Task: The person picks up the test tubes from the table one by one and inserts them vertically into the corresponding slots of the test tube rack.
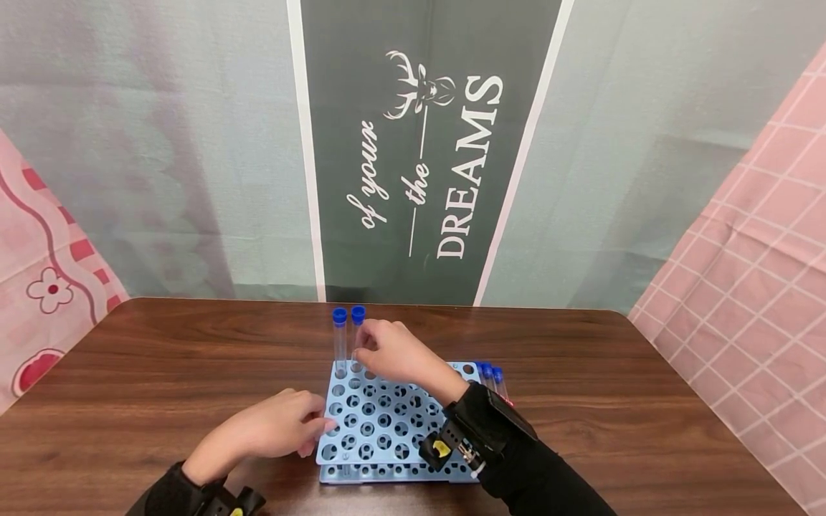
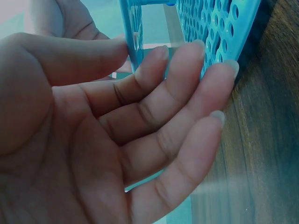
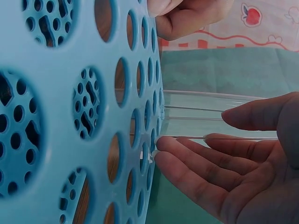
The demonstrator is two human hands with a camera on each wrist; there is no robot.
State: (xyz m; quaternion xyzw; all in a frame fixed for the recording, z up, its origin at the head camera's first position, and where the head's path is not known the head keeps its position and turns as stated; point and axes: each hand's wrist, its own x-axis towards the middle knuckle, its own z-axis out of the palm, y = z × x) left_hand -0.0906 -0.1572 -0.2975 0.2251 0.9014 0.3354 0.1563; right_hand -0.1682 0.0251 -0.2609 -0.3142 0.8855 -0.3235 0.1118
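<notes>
A light-blue test tube rack (image 1: pixel 376 430) with rows of round holes stands on the table. My left hand (image 1: pixel 284 423) grips its left edge; the left wrist view shows the thumb (image 2: pixel 93 60) against the upper plate, other fingers below it. Two clear test tubes with blue caps stand upright at the rack's back left corner. The outer test tube (image 1: pixel 340 344) stands free of my hands. My right hand (image 1: pixel 396 351) is at the inner test tube (image 1: pixel 358 315), thumb and index finger pinching it low, near the plate; the remaining fingers extend toward the rack.
Several blue-capped test tubes (image 1: pixel 488 373) show beyond the rack's right side, partly hidden by the rack and my right forearm. The brown wooden table (image 1: pixel 613 416) extends to both sides. A printed curtain (image 1: pixel 413 179) hangs behind its back edge.
</notes>
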